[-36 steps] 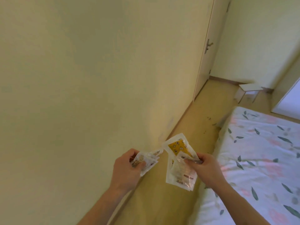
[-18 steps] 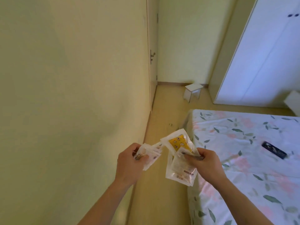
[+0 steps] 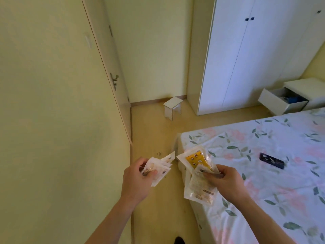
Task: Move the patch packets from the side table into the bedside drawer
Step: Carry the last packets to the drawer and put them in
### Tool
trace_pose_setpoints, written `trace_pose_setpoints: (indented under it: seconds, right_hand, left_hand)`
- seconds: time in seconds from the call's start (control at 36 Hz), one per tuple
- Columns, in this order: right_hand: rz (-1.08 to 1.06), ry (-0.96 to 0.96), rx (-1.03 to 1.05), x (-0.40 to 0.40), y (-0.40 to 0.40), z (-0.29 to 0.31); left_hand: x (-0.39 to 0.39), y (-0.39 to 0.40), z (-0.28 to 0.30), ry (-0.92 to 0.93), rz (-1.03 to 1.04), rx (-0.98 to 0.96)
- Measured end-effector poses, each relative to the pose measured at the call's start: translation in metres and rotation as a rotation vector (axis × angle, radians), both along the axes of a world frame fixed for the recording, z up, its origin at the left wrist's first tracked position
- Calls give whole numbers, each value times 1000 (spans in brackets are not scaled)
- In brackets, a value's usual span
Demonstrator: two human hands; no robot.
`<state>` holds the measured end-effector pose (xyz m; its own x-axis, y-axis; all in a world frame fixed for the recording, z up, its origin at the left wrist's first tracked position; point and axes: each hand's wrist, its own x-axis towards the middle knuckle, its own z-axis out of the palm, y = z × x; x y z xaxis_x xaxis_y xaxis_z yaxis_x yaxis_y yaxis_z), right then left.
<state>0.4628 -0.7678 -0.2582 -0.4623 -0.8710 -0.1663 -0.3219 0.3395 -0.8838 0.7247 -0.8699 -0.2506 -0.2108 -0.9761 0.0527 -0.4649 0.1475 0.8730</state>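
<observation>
My left hand grips a small fan of clear patch packets between thumb and fingers. My right hand pinches a second bunch of packets, one with a yellow patterned patch on top and a larger clear one hanging below. Both bunches are held at waist height over the floor strip between the wall and the bed. The bedside drawer stands pulled out at the far right, white, with something blue inside, beneath the nightstand top.
A bed with a floral sheet fills the right side; a dark phone-like object lies on it. A small white stool stands on the floor ahead. A white wardrobe is behind it, a door on the left.
The view has swung right and up, from the bare wall to the wardrobe, stool and open drawer. Both hands keep their packets in the same grip.
</observation>
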Motion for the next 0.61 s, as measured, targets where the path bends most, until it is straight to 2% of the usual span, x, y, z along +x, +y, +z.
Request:
trace_pose_setpoints:
  seconds: [0.39, 0.61]
  right_hand:
    - [51, 35, 3, -72, -283, 19]
    - [-100, 11, -7, -93, -405, 11]
  left_hand:
    - [-70, -262, 8, -14, -1, 29]
    - [-111, -427, -3, -41, -122, 22]
